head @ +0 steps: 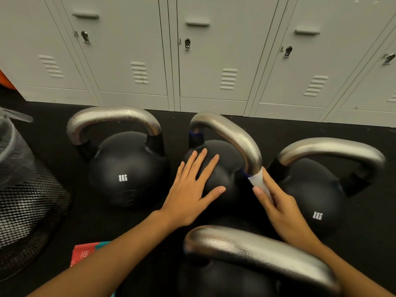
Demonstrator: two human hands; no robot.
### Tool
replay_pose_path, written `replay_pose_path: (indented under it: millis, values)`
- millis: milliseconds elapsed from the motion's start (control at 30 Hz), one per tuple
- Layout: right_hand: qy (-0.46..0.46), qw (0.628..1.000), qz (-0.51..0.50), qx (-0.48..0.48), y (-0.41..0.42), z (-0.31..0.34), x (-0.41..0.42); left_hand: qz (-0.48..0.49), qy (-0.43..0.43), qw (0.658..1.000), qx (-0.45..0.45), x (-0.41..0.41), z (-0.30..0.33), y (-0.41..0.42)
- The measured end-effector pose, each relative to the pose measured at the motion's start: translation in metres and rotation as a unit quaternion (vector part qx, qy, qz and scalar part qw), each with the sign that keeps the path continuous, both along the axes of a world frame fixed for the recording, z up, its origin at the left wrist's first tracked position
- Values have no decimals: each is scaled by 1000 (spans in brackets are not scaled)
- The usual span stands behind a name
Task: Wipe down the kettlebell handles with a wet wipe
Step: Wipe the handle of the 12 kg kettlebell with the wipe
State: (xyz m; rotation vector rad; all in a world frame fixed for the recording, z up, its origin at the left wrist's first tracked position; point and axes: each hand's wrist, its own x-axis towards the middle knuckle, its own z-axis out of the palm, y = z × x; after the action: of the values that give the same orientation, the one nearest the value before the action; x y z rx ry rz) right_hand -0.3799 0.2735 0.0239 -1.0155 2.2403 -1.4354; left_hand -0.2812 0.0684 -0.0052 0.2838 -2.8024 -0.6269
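Four kettlebells on black floor, each a round matte-black body with a thick, pebbled silver handle loop. At far left, one black wire-mesh bin with a clear plastic liner. Near it, one red-and-teal packet, partly hidden by the forearm. Left kettlebell reads "8KG"; its handle shows droplets. Left hand lies flat on the body of the middle kettlebell, fingers straight and spread wide. Middle handle arches toward the right. At its right base, one white wet wipe is wrapped against the metal, pinched by the right hand, thumb and fingers curled round it. Right kettlebell reads "8KG". Nearest kettlebell is mostly handle, blurred. Grey metal lockers line the far side, with louvred vents and latches.
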Motion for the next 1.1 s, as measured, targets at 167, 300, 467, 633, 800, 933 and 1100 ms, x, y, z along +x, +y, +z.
replay_pose_path:
  millis: [167, 300, 467, 633, 800, 933, 1100]
  values:
    - [56, 996, -48, -49, -8, 14, 3, 4, 8, 1000, 2, -1, -2, 2]
    - [78, 995, -11, -54, -28, 39, -7, 4, 12, 1000, 6, -1, -2, 2]
    - [-187, 979, -13, -79, -46, 33, -19, 6, 6, 1000, 4, -1, -1, 2]
    - [-245, 960, -31, -133, -34, 9, -4, 4, 3, 1000, 4, -1, 0, 2]
    - [-225, 967, -24, -114, -3, -13, -1, 2, 6, 1000, 3, 0, -2, 1]
    - [-176, 976, 1, -130, -2, 4, 2, 6, 12, 1000, 3, -1, -3, 1]
    - [-185, 978, -11, -96, -38, 31, -13, 0, 16, 1000, 12, -1, -3, 1]
